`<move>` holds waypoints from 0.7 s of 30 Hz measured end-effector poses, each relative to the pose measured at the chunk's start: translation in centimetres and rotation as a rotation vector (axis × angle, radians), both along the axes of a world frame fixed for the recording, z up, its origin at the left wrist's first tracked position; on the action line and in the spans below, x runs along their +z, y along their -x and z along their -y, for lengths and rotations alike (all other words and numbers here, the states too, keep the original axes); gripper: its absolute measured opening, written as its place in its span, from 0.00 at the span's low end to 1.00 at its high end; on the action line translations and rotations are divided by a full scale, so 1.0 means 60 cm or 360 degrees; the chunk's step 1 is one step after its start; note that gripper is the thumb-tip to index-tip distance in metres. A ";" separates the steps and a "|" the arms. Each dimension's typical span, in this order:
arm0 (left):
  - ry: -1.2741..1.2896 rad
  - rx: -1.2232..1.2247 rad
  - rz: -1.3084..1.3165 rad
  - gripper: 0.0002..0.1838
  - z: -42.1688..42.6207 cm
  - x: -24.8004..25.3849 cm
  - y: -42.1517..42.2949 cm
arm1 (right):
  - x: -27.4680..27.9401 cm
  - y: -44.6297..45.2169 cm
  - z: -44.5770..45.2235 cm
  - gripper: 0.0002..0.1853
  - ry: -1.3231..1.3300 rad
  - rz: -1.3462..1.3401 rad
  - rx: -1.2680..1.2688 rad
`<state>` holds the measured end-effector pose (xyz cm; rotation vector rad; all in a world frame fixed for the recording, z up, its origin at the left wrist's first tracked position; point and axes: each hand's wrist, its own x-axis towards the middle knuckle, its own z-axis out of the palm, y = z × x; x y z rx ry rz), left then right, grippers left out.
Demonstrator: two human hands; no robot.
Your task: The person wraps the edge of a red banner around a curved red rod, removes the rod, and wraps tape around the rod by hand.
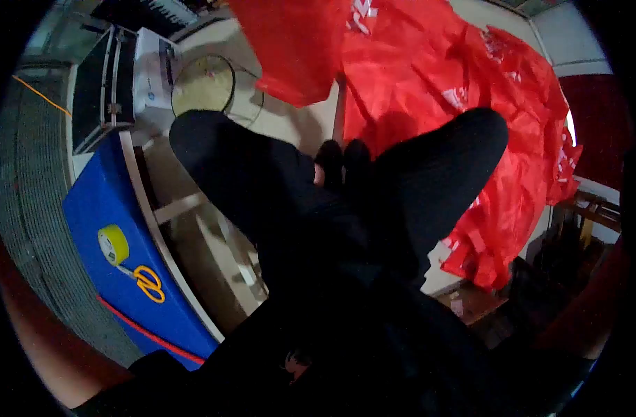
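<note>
Neither of my hands shows in the head view; only my left forearm [61,358] at the lower left edge and my dim right forearm [582,316] at the right edge appear. Nearest to the left arm is a blue-covered bench [116,187]. On it lie a yellow roll of tape [113,244], orange-handled scissors [150,284] and a red strip [151,335]. Red sheet material [415,62] with white markings spreads over the floor in front of my dark-clothed legs [436,167] and to the right. What my hands hold, if anything, is out of sight.
Beyond the bench stand a black case with metal edges [95,90] and a white box [153,69]. A round, pale yellow-green object with a dark rim [203,85] is beside the box. Wooden furniture [592,212] stands at the right.
</note>
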<state>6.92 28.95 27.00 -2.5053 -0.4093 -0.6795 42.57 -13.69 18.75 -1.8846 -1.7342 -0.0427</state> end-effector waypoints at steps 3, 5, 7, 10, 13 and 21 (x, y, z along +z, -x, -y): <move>0.0207 -0.0020 -0.0200 0.27 0.005 -0.051 -0.008 | -0.025 -0.019 0.078 0.17 0.0425 -0.0099 0.0024; 0.0476 -0.0094 -0.0482 0.27 -0.002 -0.134 -0.039 | -0.069 -0.029 0.088 0.18 0.0665 -0.0191 0.0029; 0.0710 -0.0138 -0.0802 0.27 0.024 -0.234 -0.081 | -0.131 -0.032 0.088 0.19 0.0849 -0.0223 0.0000; 0.1022 -0.0277 -0.1137 0.27 0.152 -0.397 -0.076 | -0.259 0.025 0.123 0.20 0.1003 -0.0156 -0.0216; 0.1258 -0.0072 -0.1140 0.17 0.304 -0.448 -0.038 | -0.348 0.086 0.200 0.19 0.1144 -0.0127 -0.0496; 0.1418 -0.0080 -0.1144 0.20 0.313 -0.462 0.004 | -0.392 0.125 0.271 0.18 0.1129 -0.0455 -0.0384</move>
